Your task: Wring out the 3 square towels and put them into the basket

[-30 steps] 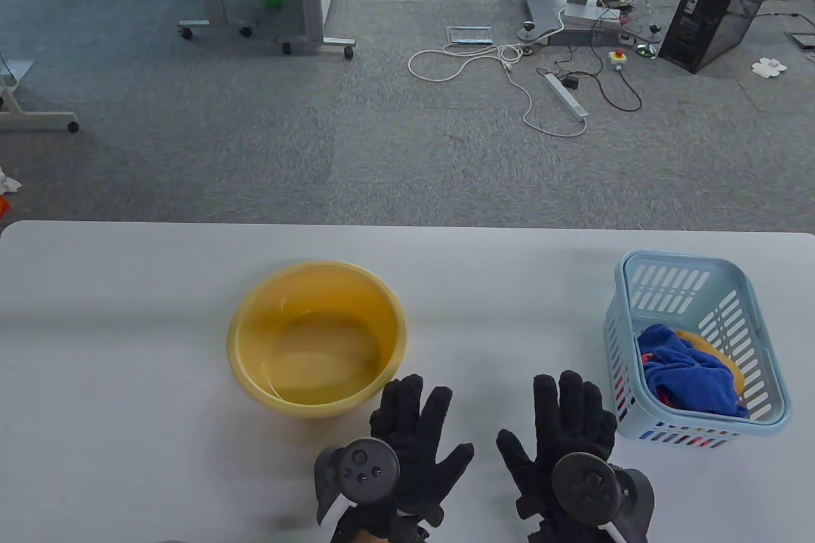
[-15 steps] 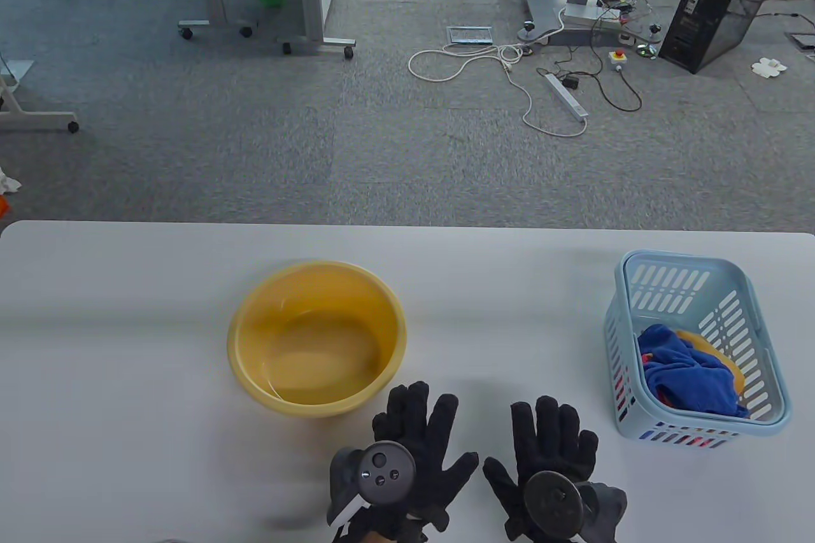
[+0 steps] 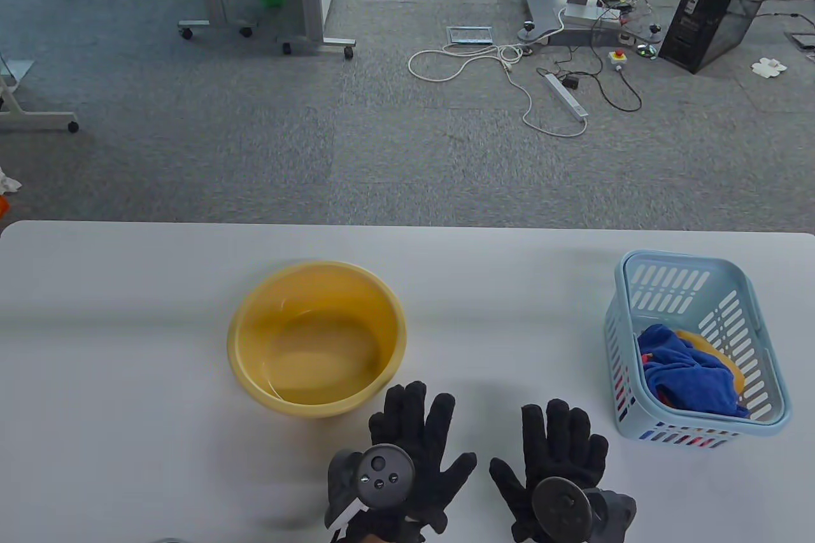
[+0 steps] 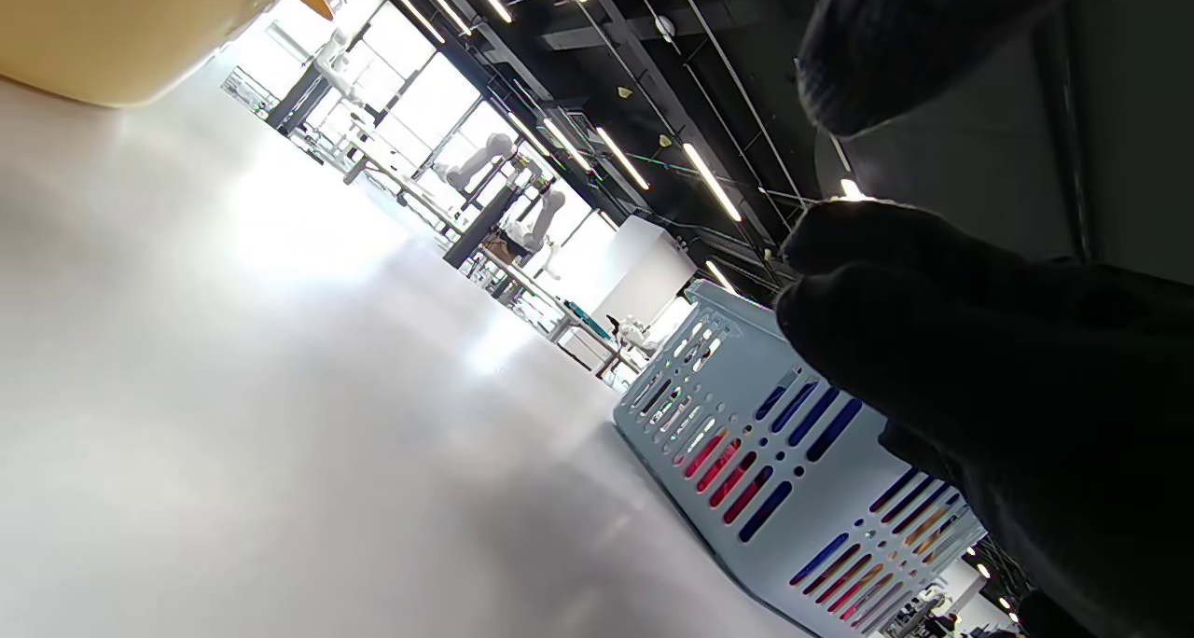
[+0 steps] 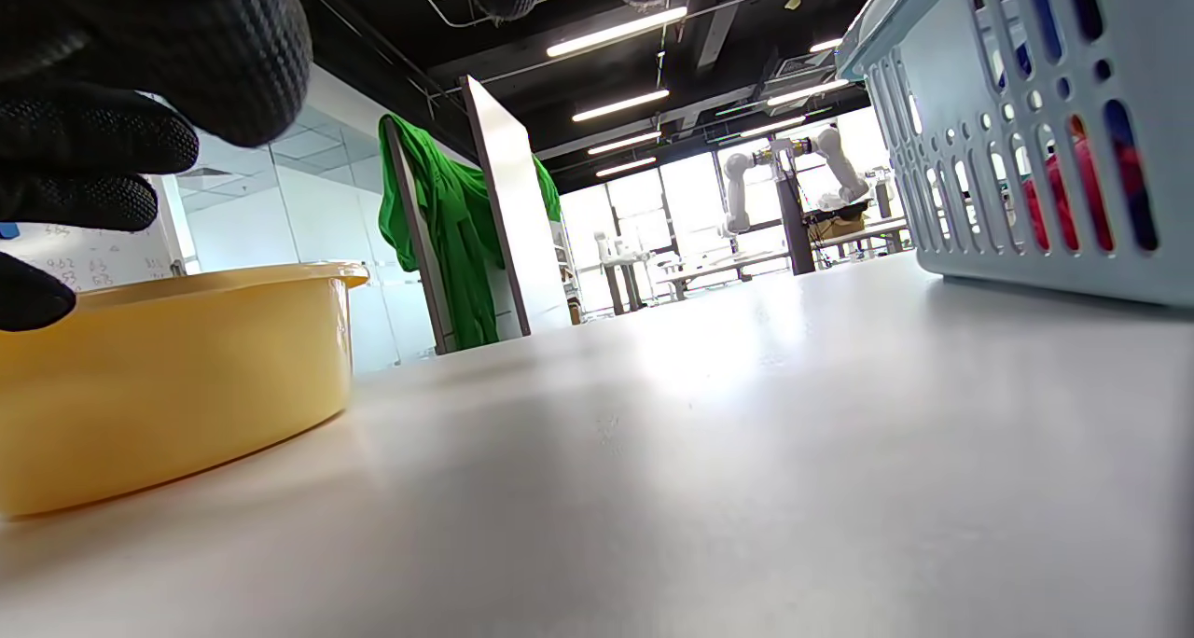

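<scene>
Resting flat on table [image 3: 127, 314]: left hand [image 3: 417, 451], right hand [image 3: 557, 463]; fingers spread, palms down, holding nothing.

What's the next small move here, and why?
Probably none beyond pulling both hands back off the white table. The yellow plastic basin holds only water, no towel; blue, yellow and red cloth already sits in the light blue slotted basket. The left hand and right hand lie flat, fingers spread, holding nothing.
</scene>
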`<state>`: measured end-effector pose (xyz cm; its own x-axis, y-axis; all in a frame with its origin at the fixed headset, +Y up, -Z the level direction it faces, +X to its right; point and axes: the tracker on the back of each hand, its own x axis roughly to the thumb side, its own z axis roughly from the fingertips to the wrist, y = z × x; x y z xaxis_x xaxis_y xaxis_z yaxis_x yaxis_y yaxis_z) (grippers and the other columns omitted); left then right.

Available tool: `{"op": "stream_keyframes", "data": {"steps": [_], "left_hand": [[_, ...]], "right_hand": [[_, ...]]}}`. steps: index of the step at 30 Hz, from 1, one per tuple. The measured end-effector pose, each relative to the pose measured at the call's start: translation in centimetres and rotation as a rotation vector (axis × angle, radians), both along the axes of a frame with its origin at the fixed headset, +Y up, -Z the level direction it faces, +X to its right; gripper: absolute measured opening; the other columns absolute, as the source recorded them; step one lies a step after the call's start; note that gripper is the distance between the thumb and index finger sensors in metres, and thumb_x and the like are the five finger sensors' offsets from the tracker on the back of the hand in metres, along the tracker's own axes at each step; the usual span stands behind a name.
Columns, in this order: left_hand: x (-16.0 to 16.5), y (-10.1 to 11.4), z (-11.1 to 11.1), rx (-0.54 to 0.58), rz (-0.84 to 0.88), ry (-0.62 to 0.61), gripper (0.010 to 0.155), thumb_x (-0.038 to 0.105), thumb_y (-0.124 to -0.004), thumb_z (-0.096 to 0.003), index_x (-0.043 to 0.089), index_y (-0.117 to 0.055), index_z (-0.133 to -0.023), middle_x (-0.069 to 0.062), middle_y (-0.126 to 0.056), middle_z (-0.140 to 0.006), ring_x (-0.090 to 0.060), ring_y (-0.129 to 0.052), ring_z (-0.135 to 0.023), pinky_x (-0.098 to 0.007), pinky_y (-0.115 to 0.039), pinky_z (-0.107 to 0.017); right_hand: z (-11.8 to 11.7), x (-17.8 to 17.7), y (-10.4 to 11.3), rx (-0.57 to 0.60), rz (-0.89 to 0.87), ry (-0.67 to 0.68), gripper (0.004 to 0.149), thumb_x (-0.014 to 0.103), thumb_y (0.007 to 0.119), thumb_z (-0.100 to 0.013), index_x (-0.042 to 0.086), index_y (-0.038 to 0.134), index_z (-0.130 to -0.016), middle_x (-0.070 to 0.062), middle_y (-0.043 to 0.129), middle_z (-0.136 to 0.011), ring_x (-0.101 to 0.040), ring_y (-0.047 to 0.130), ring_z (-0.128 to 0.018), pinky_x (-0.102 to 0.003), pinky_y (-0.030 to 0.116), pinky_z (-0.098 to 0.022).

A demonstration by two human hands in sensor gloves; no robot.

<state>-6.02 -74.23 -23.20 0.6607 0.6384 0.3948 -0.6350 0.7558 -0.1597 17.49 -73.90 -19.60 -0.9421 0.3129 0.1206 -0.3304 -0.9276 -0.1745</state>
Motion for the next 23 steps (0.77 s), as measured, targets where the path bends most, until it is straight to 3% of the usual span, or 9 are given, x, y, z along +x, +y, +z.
{"op": "stream_keyframes", "data": {"steps": [23], "left_hand": [[-0.15, -0.18, -0.25, -0.045, 0.031, 0.002, 0.081, 0.060, -0.075, -0.0572, 0.030, -0.031, -0.119, -0.016, -0.012, -0.120, -0.046, -0.004, -0.109, -0.076, -0.018, -0.067]], "right_hand": [[0.00, 0.23, -0.01, -0.011, 0.005, -0.025, 0.091, 0.057, 0.081, -0.052, 0.014, 0.032, -0.115, -0.027, 0.023, -0.116, -0.058, 0.022, -0.103, -0.078, 0.023, -0.069]]}}
